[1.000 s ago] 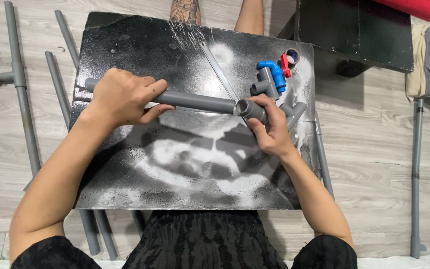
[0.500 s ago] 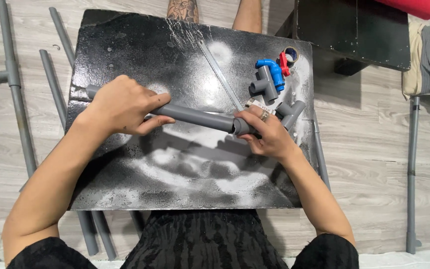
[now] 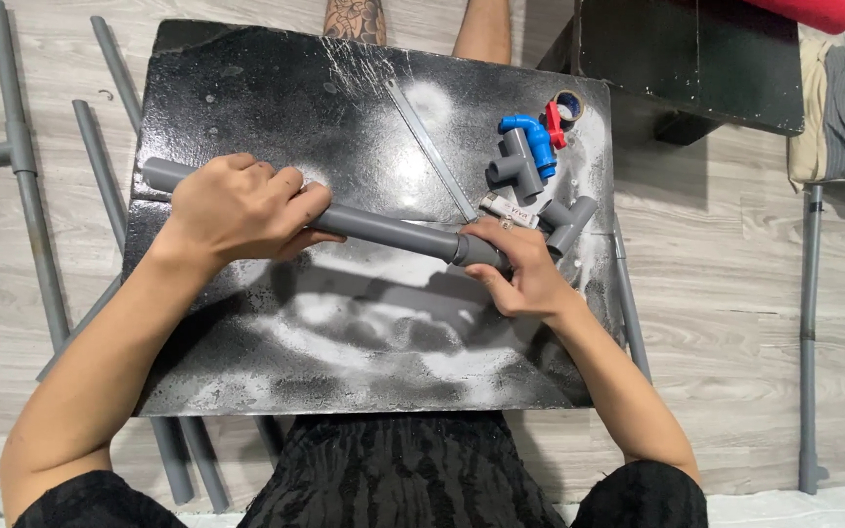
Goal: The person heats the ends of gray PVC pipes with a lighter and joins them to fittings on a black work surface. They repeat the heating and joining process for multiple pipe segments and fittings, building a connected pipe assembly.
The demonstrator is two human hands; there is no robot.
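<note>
Both forearms are bare. A ring is worn on the right hand (image 3: 520,269); none is seen on the left hand (image 3: 237,207). Black short sleeves (image 3: 90,501) and dark patterned clothing (image 3: 403,474) are worn.

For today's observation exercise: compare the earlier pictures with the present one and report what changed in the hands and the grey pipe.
The left hand slid a little along the grey pipe, and the pipe tilted so its right end sits lower. The right hand dropped with it, keeping hold of the grey fitting. Both grips stayed closed; the loose fittings and black board stayed put.

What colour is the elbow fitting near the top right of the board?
Blue elbow fitting, clearest in the head view.
</note>
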